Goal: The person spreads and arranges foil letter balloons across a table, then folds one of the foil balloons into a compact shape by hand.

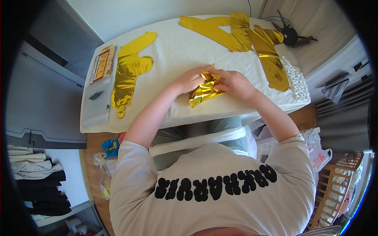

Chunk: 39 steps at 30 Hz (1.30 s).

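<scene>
At the middle of the table's near side, both my hands are on a folded gold foil balloon (202, 95), which lies crumpled and shiny on the white cloth. My left hand (190, 80) grips its upper left part, fingers bent over the foil. From the other side my right hand (237, 84) holds the upper right part between thumb and fingers. The two hands nearly meet at the top of the foil. My fingers cover some of it, so its full shape is hidden.
Flat gold foil balloons lie at the left (126, 76), far middle (210, 32) and right (271, 65) of the white-covered table (165, 51). White rings (297, 80) line the right edge. A clear plastic packet (96, 106) lies far left; a black antennaed device (290, 36) stands far right.
</scene>
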{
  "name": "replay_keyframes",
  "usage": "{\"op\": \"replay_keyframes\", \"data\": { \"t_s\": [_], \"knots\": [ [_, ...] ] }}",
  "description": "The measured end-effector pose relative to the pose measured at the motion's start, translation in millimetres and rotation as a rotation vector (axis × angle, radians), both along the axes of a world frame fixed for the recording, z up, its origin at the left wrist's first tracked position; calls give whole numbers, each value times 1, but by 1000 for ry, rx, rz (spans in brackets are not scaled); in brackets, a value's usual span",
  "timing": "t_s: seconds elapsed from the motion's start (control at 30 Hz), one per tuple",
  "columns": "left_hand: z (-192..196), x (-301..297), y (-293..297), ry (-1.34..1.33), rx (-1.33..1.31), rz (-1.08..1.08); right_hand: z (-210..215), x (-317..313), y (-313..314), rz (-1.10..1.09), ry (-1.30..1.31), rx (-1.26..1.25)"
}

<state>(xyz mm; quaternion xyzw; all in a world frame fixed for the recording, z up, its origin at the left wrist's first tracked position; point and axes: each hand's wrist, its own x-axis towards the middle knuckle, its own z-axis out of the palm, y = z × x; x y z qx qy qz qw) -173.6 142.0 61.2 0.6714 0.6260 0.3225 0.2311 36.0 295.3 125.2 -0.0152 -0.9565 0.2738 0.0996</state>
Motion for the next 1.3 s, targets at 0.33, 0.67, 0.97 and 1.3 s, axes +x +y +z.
{"op": "replay_keyframes", "data": {
  "t_s": [0.33,0.67,0.97,1.3],
  "knots": [
    [29,11,-1,-259,-85,58,23,-8,-4,-70,-213,-122],
    [10,4,0,70,135,-21,-34,39,-27,30,413,232],
    [19,21,-11,158,20,-14,-29,38,-30,35,414,220],
    [14,95,-47,334,-182,404,-22,22,-29,7,308,159]
  ]
}}
